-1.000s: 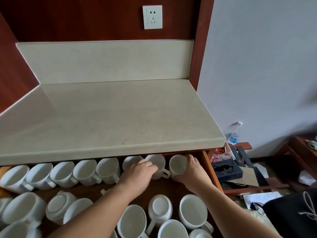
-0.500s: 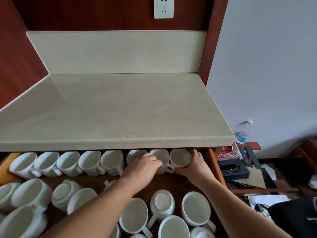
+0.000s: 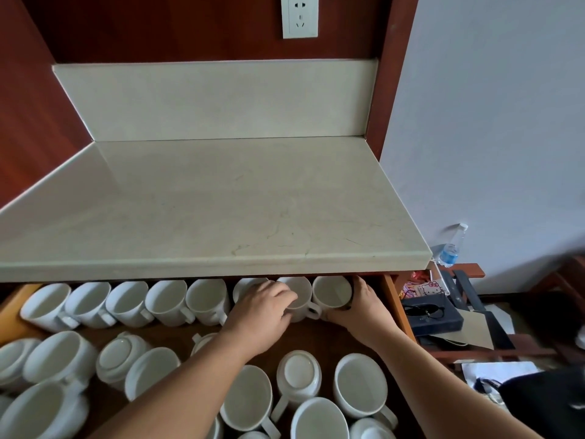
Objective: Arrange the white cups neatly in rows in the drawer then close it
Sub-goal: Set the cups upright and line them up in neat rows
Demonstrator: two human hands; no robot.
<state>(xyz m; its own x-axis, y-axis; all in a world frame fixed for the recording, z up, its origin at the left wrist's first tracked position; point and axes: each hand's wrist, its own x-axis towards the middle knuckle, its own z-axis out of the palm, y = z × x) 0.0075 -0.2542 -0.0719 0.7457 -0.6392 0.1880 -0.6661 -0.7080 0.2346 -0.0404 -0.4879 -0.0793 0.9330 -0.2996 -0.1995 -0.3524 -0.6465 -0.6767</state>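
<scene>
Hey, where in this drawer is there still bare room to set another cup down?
Bare drawer floor shows between the left forearm and right forearm, behind the upturned cup. A thin strip runs between the back row and the loose cups at left. The front is crowded. The countertop above is wholly bare.

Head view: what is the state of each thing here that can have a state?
drawer, open
back row cups, upright, side by side in a line
front cups, unsorted, some upside down
left hand, grips second-last cup
right hand, holds end cup
socket, nothing plugged in
</scene>
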